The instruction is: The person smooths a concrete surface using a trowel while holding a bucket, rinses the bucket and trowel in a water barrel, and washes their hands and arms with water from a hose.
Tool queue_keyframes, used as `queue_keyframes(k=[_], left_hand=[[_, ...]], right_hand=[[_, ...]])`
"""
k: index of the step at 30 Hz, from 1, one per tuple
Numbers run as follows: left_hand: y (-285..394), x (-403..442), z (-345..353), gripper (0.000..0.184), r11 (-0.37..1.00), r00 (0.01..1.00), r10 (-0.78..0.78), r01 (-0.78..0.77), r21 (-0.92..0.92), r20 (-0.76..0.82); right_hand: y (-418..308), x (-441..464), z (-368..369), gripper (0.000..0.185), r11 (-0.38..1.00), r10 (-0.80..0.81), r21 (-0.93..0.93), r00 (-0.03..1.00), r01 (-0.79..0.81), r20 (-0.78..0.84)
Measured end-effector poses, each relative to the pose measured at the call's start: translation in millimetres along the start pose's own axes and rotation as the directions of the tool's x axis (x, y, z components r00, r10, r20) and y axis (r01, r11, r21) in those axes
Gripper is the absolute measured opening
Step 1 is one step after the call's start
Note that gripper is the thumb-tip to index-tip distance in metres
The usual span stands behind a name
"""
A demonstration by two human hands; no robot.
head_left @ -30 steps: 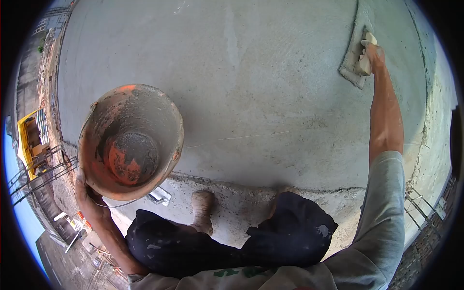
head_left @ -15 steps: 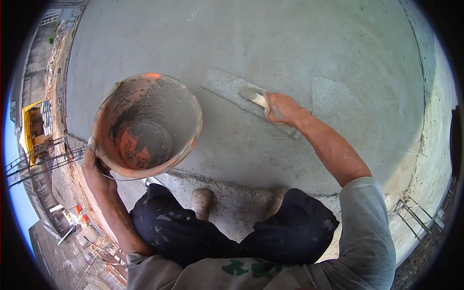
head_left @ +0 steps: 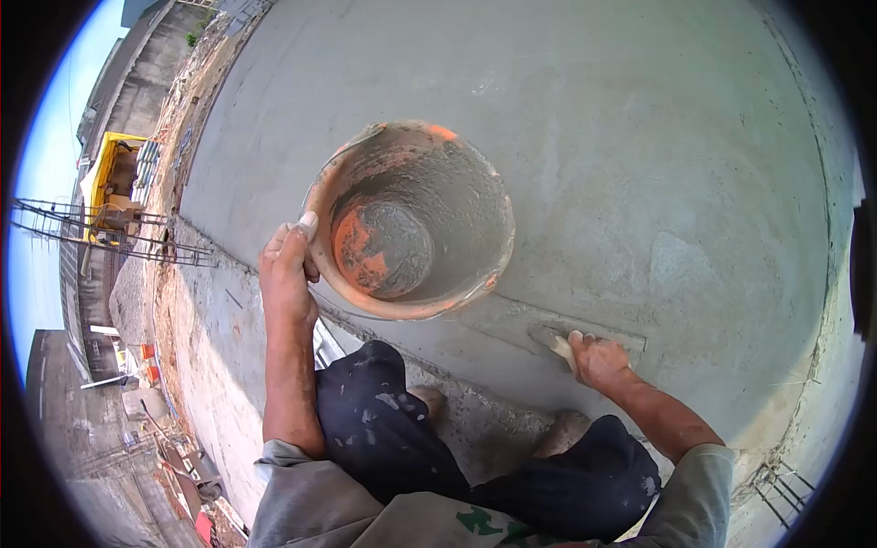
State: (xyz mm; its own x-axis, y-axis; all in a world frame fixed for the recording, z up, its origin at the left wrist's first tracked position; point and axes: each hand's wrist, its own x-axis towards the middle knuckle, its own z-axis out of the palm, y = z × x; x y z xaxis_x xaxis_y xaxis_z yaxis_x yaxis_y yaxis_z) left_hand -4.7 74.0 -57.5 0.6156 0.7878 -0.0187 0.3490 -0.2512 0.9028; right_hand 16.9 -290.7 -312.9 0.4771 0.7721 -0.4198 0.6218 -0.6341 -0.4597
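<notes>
My left hand (head_left: 292, 260) grips the rim of an orange bucket (head_left: 498, 219), its thumb over the edge. Wet grey mortar coats the bucket's inner wall and bottom, with orange plastic showing through in patches. My right hand (head_left: 598, 359) is closed around the pale handle of a plastering trowel (head_left: 521, 321). The trowel's long blade lies flat on the smooth grey mortar surface (head_left: 585, 164), close to my knees. Part of the blade is behind the bucket's lower rim or blends into the mortar.
Below the mortar surface runs a rough concrete edge (head_left: 493, 416), where my feet stand. Steel rebars (head_left: 119, 233) stick out at the left, and more rebars (head_left: 784, 489) at the lower right. A yellow structure (head_left: 114, 173) and building debris (head_left: 187, 475) lie beyond the left edge.
The trowel has moved down and to the right, nearer my knees, and its blade has turned slightly. The bucket appears farther right in view, partly because my head has turned.
</notes>
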Motion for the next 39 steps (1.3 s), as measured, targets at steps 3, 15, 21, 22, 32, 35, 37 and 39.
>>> queue_keyframes(k=[3,15,21,22,32,35,37,39], left_hand=[[6.2,5.4,6.5,0.026,0.998,0.998,-0.057,0.057,-0.038,-0.011],[-3.4,3.4,-8.0,0.026,0.994,0.993,-0.084,0.078,0.073,0.089],[-3.0,1.8,-8.4,0.027,0.995,0.997,-0.055,0.052,0.080,0.047],[-3.4,2.5,-6.6,0.027,0.997,0.997,-0.048,0.044,0.063,0.057],[-2.2,12.6,4.4,0.025,0.998,0.998,-0.039,0.042,-0.045,0.051],[-0.9,8.4,8.5,0.024,0.987,0.995,-0.094,0.098,-0.125,0.041],[-34.6,27.4,6.3,0.024,0.991,0.998,-0.059,0.061,-0.116,0.020],[-25.4,25.3,-3.1,0.025,0.993,0.996,-0.086,0.085,-0.078,-0.006]], right_hand=[[48.0,33.5,-24.5,0.016,0.964,0.266,0.042,0.931,-0.264,-0.252],[329.2,-262.1,47.5,0.037,0.219,0.826,0.635,-0.205,-0.741,-0.525],[361.7,-189.2,21.4,0.036,0.184,0.960,0.982,-0.208,-0.044,-0.189],[366.9,-159.5,11.2,0.032,0.165,0.975,0.986,-0.152,0.032,-0.159],[84.8,16.9,-43.2,0.038,0.636,0.736,0.628,0.597,-0.448,-0.318],[30.4,-34.8,2.5,0.052,0.728,0.658,0.404,0.729,-0.554,-0.187],[20.0,-82.3,21.2,0.051,0.737,0.660,0.294,0.742,-0.609,-0.117],[21.7,-129.7,17.0,0.048,0.743,0.657,0.191,0.753,-0.641,-0.030]])
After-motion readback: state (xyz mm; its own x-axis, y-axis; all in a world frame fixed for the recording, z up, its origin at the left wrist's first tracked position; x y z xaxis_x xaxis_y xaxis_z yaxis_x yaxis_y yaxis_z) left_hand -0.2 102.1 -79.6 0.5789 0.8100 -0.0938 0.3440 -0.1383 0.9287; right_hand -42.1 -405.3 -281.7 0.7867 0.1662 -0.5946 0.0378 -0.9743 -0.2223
